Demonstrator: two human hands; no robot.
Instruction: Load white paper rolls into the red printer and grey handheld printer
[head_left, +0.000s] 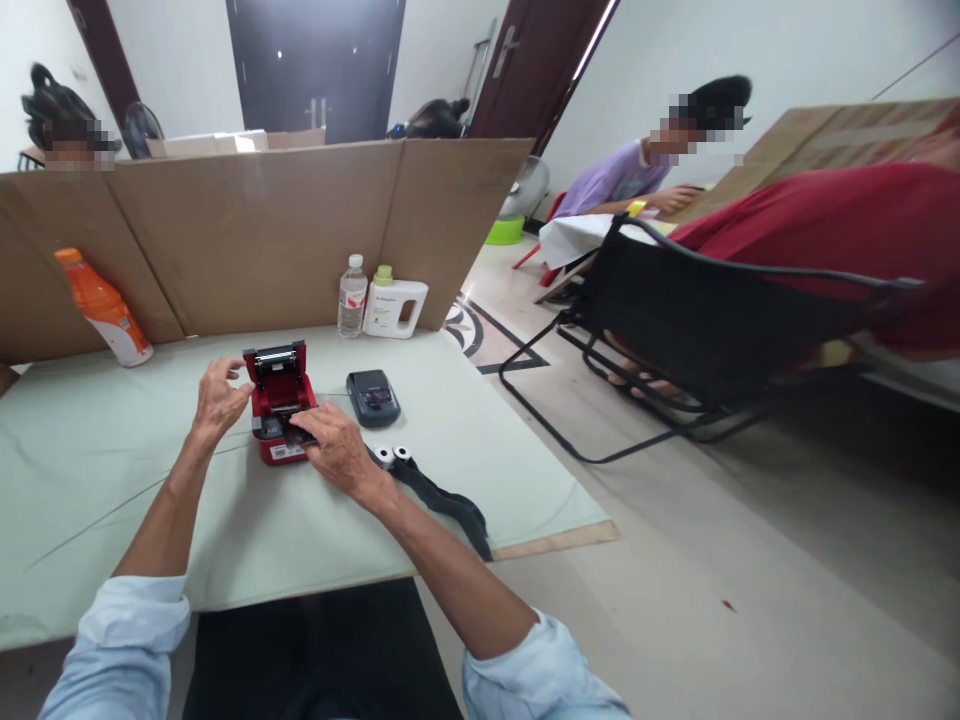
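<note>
Your right hand (335, 445) rests on the front of the small red plastic printer (280, 402), lid up, mid-table; fingers bent over it, grip unclear. Your left hand (217, 395) is loosely open, fingertips just beside the printer's left edge. Dark grey printer (373, 397) and two white paper rolls (394, 455) sit nr the right hand.

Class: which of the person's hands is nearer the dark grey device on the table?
Right. The right hand rests on the red printer beside the dark grey device; the left hand is beyond the printer.
</note>
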